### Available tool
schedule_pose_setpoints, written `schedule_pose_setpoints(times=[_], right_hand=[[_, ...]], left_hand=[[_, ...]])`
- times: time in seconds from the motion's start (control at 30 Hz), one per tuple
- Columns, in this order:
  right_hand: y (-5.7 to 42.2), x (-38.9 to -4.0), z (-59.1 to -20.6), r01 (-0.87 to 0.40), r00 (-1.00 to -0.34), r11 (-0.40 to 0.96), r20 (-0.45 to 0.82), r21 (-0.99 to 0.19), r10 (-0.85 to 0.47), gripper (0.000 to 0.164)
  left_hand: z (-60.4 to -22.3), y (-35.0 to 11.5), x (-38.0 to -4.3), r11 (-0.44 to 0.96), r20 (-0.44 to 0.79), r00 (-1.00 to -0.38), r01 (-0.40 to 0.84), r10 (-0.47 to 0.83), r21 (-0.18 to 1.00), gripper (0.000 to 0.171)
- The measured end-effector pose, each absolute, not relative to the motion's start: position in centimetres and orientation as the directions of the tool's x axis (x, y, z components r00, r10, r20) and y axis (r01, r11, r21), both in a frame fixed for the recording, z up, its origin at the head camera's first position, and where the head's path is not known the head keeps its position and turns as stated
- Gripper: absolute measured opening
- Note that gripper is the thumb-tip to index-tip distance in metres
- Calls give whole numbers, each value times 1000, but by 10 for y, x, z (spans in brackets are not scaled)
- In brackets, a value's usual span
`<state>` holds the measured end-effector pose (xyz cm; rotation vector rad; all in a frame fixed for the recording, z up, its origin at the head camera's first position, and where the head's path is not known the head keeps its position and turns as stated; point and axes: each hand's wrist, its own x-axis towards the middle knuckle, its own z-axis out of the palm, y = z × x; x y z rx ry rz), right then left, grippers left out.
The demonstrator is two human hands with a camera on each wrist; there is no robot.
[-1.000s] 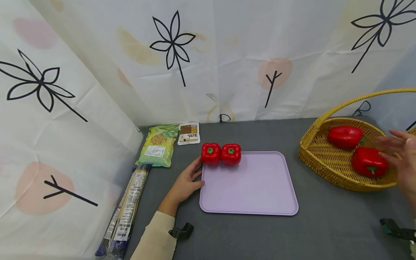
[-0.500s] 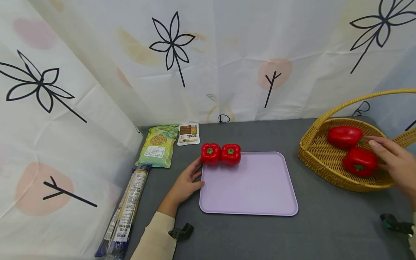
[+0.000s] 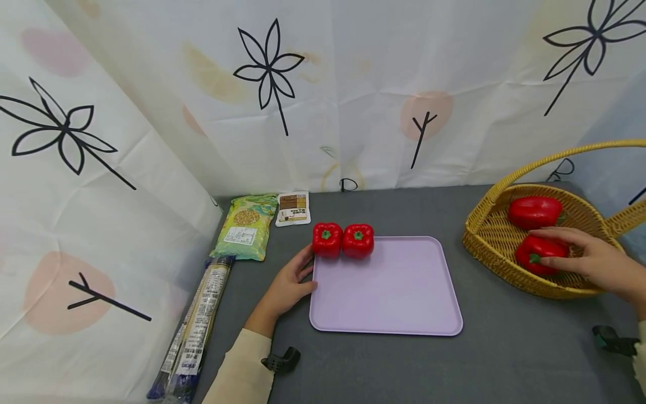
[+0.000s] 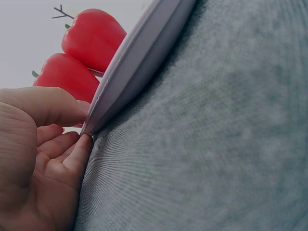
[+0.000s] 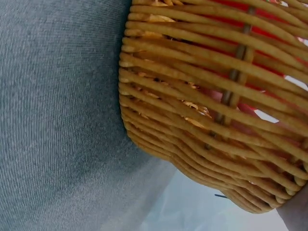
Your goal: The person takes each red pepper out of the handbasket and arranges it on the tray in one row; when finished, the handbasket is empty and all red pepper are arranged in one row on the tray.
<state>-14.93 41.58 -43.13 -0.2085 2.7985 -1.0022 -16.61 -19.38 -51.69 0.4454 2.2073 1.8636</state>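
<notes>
My left hand (image 3: 289, 286) holds the left rim of a pale purple tray (image 3: 393, 292), its thumb and fingertips at the edge in the left wrist view. Two red bell peppers stand side by side at the tray's upper left corner: the left pepper (image 3: 327, 240) is close to my fingers, the right pepper (image 3: 358, 241) beside it. Inside a yellow wicker basket (image 3: 497, 264), my right hand (image 3: 587, 258) grips a red bell pepper (image 3: 530, 252) between thumb and fingers. Behind it lies another red bell pepper (image 3: 535, 212). The basket's woven wall (image 5: 192, 96) largely hides the right hand in the right wrist view.
A green and yellow bag (image 3: 244, 227) and a small brown-and-white packet (image 3: 294, 209) lie at the back left. Long wrapped packages (image 3: 194, 331) lie along the left side. The basket's handle (image 3: 565, 150) arches above it. Patterned white cloth (image 3: 353, 84) stands behind the grey table.
My right hand has come in from the right and taken hold of the front pepper in the basket, which has shifted left. The left hand and tray have stayed still.
</notes>
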Motion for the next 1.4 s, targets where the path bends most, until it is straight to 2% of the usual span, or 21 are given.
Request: schedule_pose_setpoints(times=[0.2,0.4,0.53,0.63,0.9,1.13,1.4], right_hand=[[413,-151,-432,-22,-980,814,-148,-581,-133,76],[407,-151,-434,-46,-977,775,-135,-630,-167,77],[406,-150,-434,-84,-984,786,-73,-612,-163,73],[408,-147,-435,-85,-994,779,-2,-621,-110,70],[409,-142,-440,-88,-990,686,137,-722,17,84],[405,-137,-439,-90,-977,645,192,-759,90,81],[383,-130,-426,-110,-974,617,209,-779,90,82]], left_hand=[[-517,-193,-166,147,26,-930,85,367,985,92],[-515,-192,-166,145,18,-932,76,361,987,92],[-514,-192,-165,153,16,-933,76,361,985,92],[-515,-193,-166,155,18,-932,79,361,985,91],[-518,-193,-167,158,5,-937,64,350,985,92],[-518,-193,-166,145,11,-933,67,359,987,92],[-516,-193,-165,134,17,-931,70,363,989,92]])
